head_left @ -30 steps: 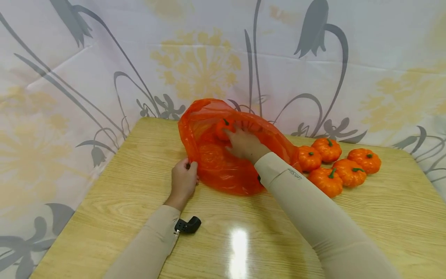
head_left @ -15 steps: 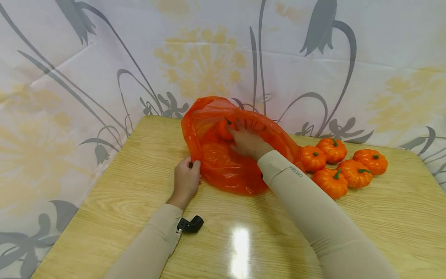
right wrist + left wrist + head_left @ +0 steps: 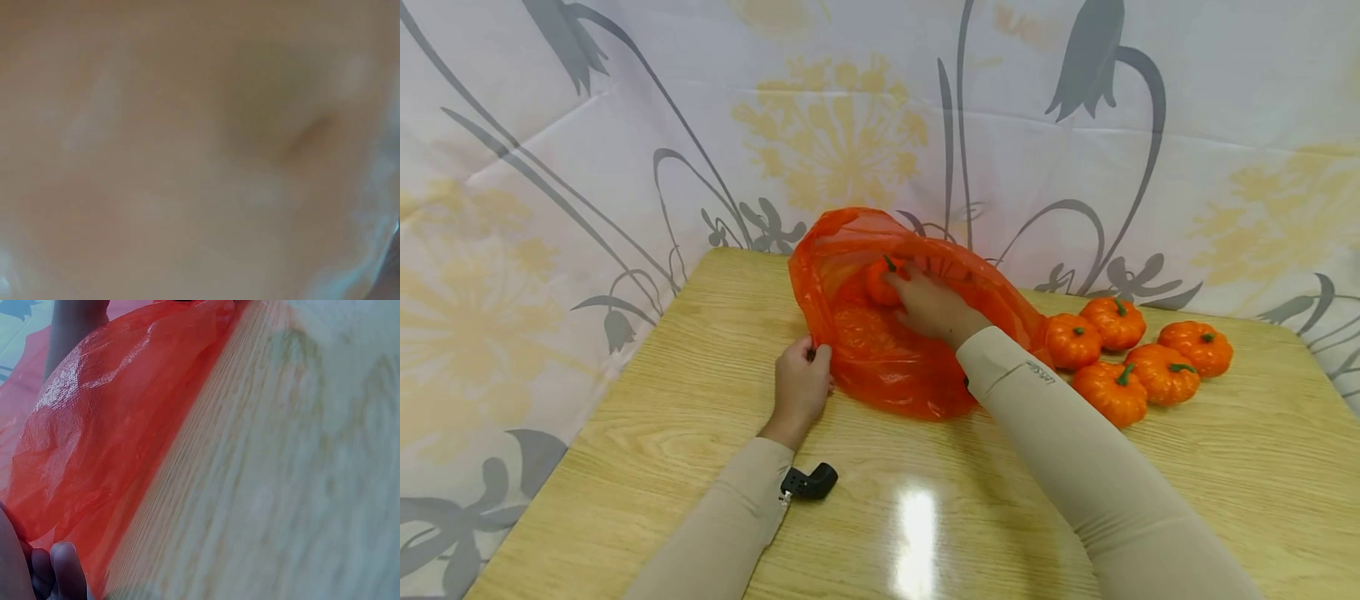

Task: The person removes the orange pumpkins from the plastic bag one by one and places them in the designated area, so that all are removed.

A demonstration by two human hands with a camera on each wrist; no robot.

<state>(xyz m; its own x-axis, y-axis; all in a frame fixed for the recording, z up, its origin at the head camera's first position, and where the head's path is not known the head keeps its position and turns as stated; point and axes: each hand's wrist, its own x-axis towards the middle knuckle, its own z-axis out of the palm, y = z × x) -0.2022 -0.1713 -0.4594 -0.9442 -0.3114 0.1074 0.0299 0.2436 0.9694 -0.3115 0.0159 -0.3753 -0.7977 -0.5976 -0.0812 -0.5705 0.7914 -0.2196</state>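
Observation:
A thin, see-through orange plastic bag lies on its side with its mouth spread toward me in the head view. At its near left rim, my left hand pinches the plastic between thumb and fingers. In the left wrist view, the bag stretches away from those fingertips. Inside the bag, my right hand holds a small orange pumpkin with a dark green stem, the fingers at its right side. The right wrist view is only a blur.
To the right of the bag, several small pumpkins sit close together; the nearest one touches or nearly touches the bag. All stand on a wooden table. A flower-patterned cloth hangs behind it.
The head view has shifted slightly. My right hand and the pumpkin stay at nearly the same spot in the bag, with the fingers a little closer around it. My left hand keeps its pinch.

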